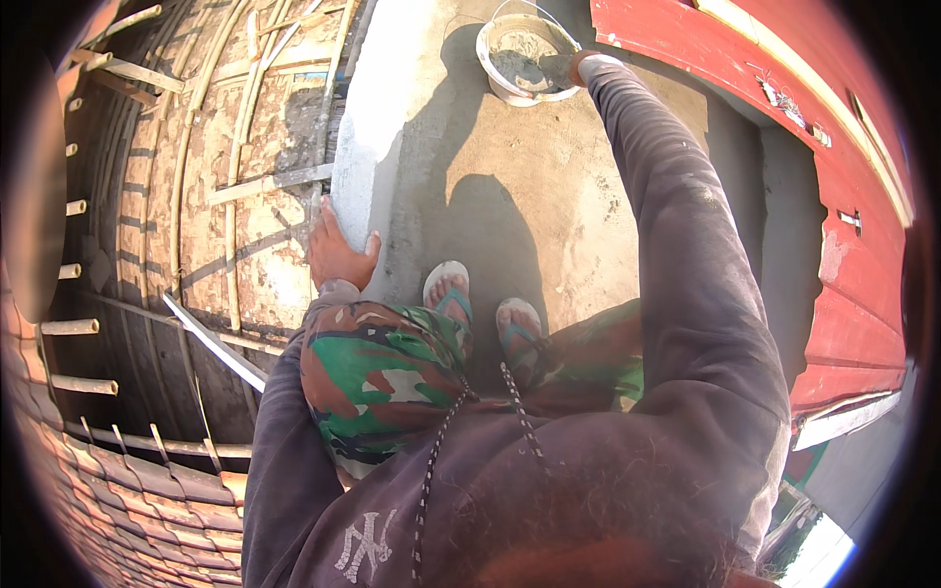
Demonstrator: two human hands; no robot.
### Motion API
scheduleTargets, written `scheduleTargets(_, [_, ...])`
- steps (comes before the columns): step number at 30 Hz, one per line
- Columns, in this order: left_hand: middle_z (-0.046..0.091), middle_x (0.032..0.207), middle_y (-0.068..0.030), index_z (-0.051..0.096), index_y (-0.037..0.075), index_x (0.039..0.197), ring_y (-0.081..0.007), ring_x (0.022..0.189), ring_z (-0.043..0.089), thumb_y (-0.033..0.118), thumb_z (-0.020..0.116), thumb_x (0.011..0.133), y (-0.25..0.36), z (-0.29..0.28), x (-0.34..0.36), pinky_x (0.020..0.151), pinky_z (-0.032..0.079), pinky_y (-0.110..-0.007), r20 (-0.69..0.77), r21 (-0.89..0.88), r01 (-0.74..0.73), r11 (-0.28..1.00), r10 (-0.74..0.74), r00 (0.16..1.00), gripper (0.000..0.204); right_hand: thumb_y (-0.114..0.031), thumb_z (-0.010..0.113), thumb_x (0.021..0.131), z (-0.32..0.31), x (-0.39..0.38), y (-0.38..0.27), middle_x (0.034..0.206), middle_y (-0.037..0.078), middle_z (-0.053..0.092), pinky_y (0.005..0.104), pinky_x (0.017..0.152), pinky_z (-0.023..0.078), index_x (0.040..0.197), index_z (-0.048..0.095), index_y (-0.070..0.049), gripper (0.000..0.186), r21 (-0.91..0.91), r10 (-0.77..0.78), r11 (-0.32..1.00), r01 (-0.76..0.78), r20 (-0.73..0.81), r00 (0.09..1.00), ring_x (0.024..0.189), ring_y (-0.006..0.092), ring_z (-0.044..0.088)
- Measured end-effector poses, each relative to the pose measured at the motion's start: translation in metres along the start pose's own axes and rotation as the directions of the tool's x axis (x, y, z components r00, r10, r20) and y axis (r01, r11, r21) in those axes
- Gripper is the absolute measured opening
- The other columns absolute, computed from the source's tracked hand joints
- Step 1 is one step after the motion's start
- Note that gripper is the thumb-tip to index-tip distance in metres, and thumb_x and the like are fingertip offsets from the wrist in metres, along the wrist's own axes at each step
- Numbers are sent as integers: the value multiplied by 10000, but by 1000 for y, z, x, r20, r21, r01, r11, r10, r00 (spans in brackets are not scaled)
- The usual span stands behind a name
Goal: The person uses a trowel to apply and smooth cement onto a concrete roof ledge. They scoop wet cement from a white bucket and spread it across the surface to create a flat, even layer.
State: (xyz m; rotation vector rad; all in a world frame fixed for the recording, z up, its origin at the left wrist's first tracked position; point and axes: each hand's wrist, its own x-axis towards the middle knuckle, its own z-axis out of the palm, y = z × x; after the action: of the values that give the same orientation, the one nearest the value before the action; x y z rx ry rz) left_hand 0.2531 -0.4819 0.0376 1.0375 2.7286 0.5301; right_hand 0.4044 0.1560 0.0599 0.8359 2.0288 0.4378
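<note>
My left hand (340,253) rests with spread fingers on the pale edge of a cement ledge (355,186), beside the roof framing. It holds nothing. At arm's length ahead, my right hand (578,69) is closed at the right rim of a white bucket (487,61). Grey wet mortar (520,51) lies in the bucket, and its thin handle arches over the far side. A dark grey shape (556,71) shows inside the rim against my right hand. I cannot make out what the fingers hold.
On the left, bamboo poles (179,186) and wooden strips span a lower open roof frame. Clay roof tiles (147,490) lie at the lower left. Red metal sheeting (858,304) borders the right. My sandaled feet (451,289) stand on the cement surface (578,216).
</note>
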Motion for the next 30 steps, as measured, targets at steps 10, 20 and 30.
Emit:
scheduleTargets(10, [472, 1503, -247, 174, 46, 1659, -412, 1376, 466, 463, 750, 839, -19, -22, -2, 1173, 353, -525, 15, 67, 59, 996, -60, 998, 1085, -419, 572, 1005, -12, -61, -81, 767, 17, 549, 356, 540, 468, 1051, 689, -108, 336, 983, -144, 117, -140, 156, 977, 588, 156, 513])
scheduleTargets(20, [493, 1485, -266, 201, 38, 1652, -430, 1351, 491, 489, 753, 840, -19, -17, -3, 1148, 382, -531, 15, 100, 50, 994, -51, 999, 1080, -397, 655, 985, 52, -169, -72, 811, 20, 594, 313, 539, 493, 1090, 666, -84, 330, 858, -110, -510, 53, -126, 986, 612, 141, 564])
scheduleTargets(30, [515, 1467, -298, 297, -10, 1609, -455, 1341, 515, 502, 764, 867, -25, -10, -7, 1127, 413, -517, -105, 169, -47, 985, 66, 992, 1015, -388, 648, 1016, 300, -341, -185, 939, 229, 722, 497, 759, 560, 1137, 591, -57, 358, 970, 430, 241, -2, -105, 897, 878, 404, 732])
